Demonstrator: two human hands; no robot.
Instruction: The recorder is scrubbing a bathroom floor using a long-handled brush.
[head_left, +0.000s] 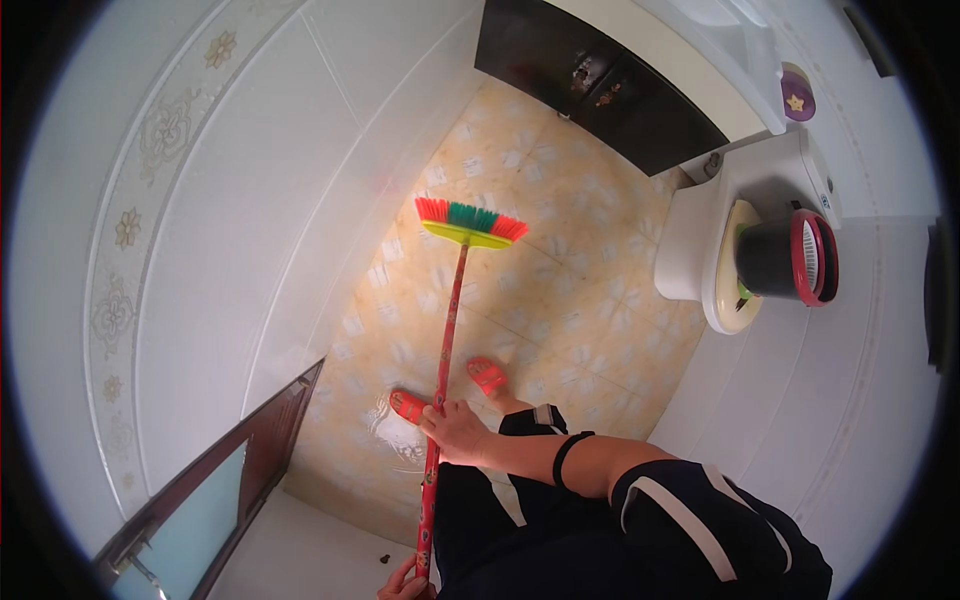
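A broom with a red patterned handle (448, 330) stretches across the view, away from the person. Its yellow-green head (469, 235) carries red and green bristles (472, 216), low over the tiled floor; whether they touch it cannot be told. Midway along the handle, my right hand (459, 433) is closed around it. My left hand (406, 581) grips the handle near its end at the bottom of the view, partly cut off by the picture's rim. Under the right hand's fingers, a wet patch (397, 431) shines on the floor beside the red sandals (409, 406).
A white toilet (684, 244) stands on the right, with a black bucket with a pink rim (772, 257) on its lid. Beyond is a dark two-door cabinet (592, 82). Tiled wall (247, 180) runs along the left, and a brown door (262, 439) stands lower left.
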